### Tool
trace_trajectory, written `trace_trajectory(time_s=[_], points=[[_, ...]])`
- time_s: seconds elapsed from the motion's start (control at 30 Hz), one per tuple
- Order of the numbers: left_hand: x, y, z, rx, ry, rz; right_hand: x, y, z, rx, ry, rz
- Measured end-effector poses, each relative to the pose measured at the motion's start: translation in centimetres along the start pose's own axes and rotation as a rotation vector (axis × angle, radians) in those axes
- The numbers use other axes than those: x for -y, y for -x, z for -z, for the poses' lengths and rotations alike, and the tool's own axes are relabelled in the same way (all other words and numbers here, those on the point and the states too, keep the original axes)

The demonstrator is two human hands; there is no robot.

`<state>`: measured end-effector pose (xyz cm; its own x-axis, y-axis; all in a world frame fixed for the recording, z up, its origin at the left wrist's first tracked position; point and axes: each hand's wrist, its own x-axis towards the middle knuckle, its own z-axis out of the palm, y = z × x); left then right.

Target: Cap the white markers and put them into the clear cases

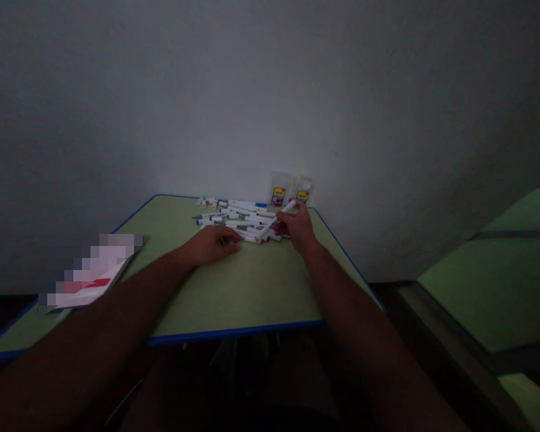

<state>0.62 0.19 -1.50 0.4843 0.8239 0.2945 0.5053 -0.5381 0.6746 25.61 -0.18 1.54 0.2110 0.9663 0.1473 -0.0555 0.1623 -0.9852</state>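
Gripping a white marker (289, 207) between thumb and fingers, the right hand (297, 227) is above the right side of the marker pile (240, 221) on the green table (252, 282). The left hand (216, 243) is by the pile's near edge, its thumb and fingertips slightly apart, beside the nearest markers.

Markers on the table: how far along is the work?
Already done: the white markers lie loose on the table. In hand: the right hand holds one marker; the left hand is at the pile's near edge. Left: probably most of the handling, since the pile looks unsorted.
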Motion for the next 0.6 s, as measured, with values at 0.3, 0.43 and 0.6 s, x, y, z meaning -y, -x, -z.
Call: trace_trajectory(time_s=[0.3, 0.43, 0.6], points=[[0.5, -0.1, 0.2, 0.131, -0.164, -0.055, 1.4, -1.2, 1.0, -0.205, -0.029, 0.011], [0.1, 0.0, 0.2, 0.15, -0.213, -0.09, 3.0, -2.5, 1.8, -0.297, -0.023, 0.043], [0.1, 0.0, -0.2, 0.122, -0.267, -0.182, 6.8, -4.9, 3.9, -0.387, 0.065, 0.109]])
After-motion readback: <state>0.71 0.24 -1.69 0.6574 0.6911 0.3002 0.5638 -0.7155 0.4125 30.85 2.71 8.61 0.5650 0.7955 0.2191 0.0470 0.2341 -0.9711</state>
